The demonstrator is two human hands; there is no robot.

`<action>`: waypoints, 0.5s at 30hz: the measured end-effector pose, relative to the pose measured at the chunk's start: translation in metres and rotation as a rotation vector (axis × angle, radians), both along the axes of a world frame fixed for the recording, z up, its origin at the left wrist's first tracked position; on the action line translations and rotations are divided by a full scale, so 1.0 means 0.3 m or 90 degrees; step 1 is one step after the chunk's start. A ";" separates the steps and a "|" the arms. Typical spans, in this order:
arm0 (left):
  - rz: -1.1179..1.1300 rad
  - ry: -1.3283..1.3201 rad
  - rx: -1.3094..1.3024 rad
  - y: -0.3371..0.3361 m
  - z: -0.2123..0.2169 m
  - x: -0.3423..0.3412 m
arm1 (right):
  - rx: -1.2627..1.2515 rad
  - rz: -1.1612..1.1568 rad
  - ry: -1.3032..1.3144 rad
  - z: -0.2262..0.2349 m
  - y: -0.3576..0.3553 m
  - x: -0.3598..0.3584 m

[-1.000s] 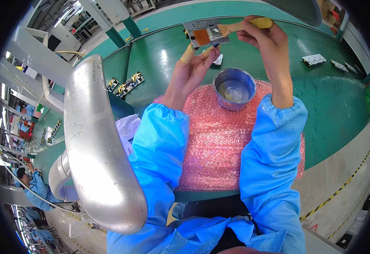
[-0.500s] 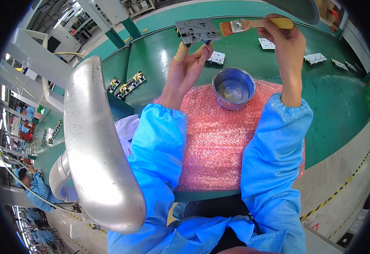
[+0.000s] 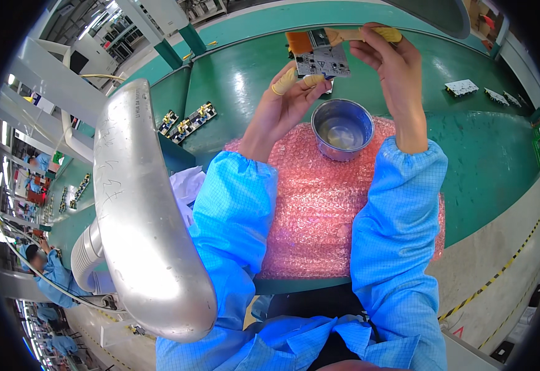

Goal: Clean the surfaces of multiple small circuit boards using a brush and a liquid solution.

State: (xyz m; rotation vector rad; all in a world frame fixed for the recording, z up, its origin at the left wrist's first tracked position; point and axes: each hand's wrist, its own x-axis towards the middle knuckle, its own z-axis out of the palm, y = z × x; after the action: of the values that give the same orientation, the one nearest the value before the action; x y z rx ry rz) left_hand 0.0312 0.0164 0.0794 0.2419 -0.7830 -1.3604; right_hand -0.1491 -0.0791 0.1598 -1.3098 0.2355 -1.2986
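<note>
My left hand [image 3: 285,105], with yellow finger cots on, grips a grey-white circuit board [image 3: 323,63] by its lower edge and holds it up above the bench. In my right hand [image 3: 393,68] is a flat paint brush [image 3: 344,36] with a wooden handle. Its orange bristles lie over the far left part of the board's face. Below the two hands a round metal bowl [image 3: 342,131] with some liquid in it stands on pink bubble wrap [image 3: 313,216].
A big silver metal fume hood [image 3: 140,216] with a ribbed hose rises at the left. Boards with parts [image 3: 189,123] lie on the green bench [image 3: 233,80] behind it. At the right are several white boards [image 3: 461,87]. Another person [image 3: 56,272] sits far left.
The brush has moved left, from beside the board onto its face. My left hand and the board have shifted right and slightly down, and the board has turned.
</note>
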 end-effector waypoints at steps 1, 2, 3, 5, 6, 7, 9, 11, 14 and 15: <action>0.007 0.005 -0.008 0.002 -0.003 0.008 | 0.005 -0.010 0.010 -0.004 -0.009 -0.002; 0.012 0.010 -0.016 0.006 -0.002 0.013 | 0.005 -0.011 0.011 -0.007 -0.020 -0.009; 0.011 0.010 -0.016 0.007 0.000 0.016 | 0.012 -0.035 0.021 -0.011 -0.033 -0.021; 0.032 0.027 -0.015 0.011 0.003 0.024 | 0.018 -0.059 0.031 -0.013 -0.057 -0.046; 0.032 0.026 -0.015 0.012 0.001 0.031 | 0.014 -0.110 0.047 -0.011 -0.069 -0.059; 0.032 0.030 -0.003 0.013 -0.001 0.037 | 0.009 -0.161 0.063 -0.012 -0.079 -0.068; 0.034 0.035 0.009 0.014 -0.002 0.034 | -0.008 -0.172 0.059 0.005 -0.072 -0.084; 0.031 0.038 0.017 0.014 -0.006 0.031 | -0.026 -0.185 0.054 0.010 -0.063 -0.088; 0.029 0.013 0.021 0.015 -0.008 0.026 | -0.011 -0.055 -0.014 0.008 -0.043 -0.060; 0.029 0.014 0.021 0.017 -0.003 0.024 | -0.006 -0.053 0.008 0.007 -0.032 -0.045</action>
State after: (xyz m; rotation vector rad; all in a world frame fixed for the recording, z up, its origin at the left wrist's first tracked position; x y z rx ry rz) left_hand 0.0382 0.0216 0.0785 0.2689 -0.7327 -1.3323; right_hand -0.1626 -0.0887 0.1620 -1.3285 0.2948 -1.3630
